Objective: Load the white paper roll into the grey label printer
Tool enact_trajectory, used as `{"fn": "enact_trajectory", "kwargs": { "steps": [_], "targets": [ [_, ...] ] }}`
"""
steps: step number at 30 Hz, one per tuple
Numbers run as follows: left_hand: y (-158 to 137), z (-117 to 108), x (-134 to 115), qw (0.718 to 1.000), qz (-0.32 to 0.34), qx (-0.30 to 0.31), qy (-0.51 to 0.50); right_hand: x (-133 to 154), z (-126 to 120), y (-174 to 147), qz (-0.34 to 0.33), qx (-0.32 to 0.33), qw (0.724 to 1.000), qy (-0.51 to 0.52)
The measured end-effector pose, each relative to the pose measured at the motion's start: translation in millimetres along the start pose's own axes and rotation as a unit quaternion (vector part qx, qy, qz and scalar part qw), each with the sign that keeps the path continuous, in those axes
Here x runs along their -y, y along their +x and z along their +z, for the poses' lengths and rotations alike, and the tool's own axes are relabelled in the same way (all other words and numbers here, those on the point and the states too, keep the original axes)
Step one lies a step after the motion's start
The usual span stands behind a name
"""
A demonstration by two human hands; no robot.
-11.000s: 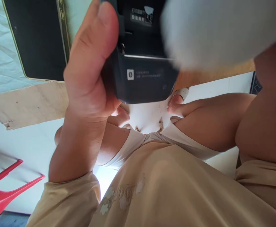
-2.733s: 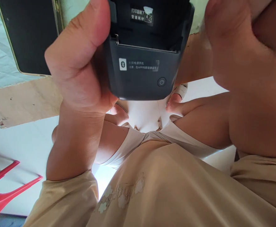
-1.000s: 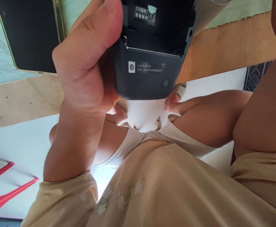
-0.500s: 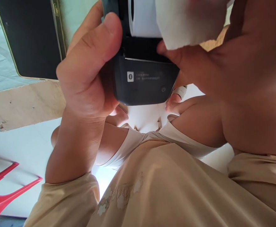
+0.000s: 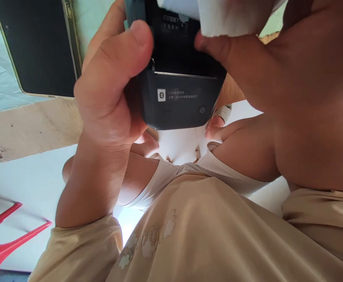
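left hand (image 5: 109, 90) grips black printer (image 5: 180, 94); right hand (image 5: 265, 74) holds paper roll (image 5: 227, 15).

Not much readable here. The little black printer (image 5: 177, 94) in my left hand (image 5: 109, 86) has a white square Bluetooth logo (image 5: 161, 94) on its front, with two small lines of Chinese text (image 5: 183, 95) beside it, too blurry to make out. There's a power symbol on the button (image 5: 201, 110). Inside the open bay a label (image 5: 174, 22) is too dim to read.
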State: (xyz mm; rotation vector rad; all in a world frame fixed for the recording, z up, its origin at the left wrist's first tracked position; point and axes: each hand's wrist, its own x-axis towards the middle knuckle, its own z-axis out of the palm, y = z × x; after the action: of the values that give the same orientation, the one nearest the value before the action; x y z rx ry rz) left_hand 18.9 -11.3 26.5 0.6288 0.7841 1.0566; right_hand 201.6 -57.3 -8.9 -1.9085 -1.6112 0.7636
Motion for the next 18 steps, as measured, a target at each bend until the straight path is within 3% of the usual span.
{"fn": "enact_trajectory", "kwargs": {
  "steps": [3,8,10,14,18],
  "targets": [
    [-2.3,-1.4,-2.0,0.999,0.012,0.038,0.037,9.0,-10.8,4.9,-0.034,0.004,0.999,-0.015],
    [-2.6,-1.8,-0.5,0.998,0.019,0.043,0.040,30.0,-39.2,26.6,-0.193,0.097,0.967,-0.135],
    [-2.6,-0.6,-0.1,0.999,0.018,0.035,0.033,30.5,-42.4,33.2,-0.183,0.105,0.964,-0.160],
    [-5.9,1.9,-2.2,0.998,-0.010,0.041,0.048,24.9,-40.2,34.9,-0.082,0.031,0.987,-0.133],
    [-9.0,1.3,-2.8,0.997,-0.030,0.049,0.051,22.0,-42.9,30.0,-0.172,0.067,0.968,-0.171]
  ]
}}
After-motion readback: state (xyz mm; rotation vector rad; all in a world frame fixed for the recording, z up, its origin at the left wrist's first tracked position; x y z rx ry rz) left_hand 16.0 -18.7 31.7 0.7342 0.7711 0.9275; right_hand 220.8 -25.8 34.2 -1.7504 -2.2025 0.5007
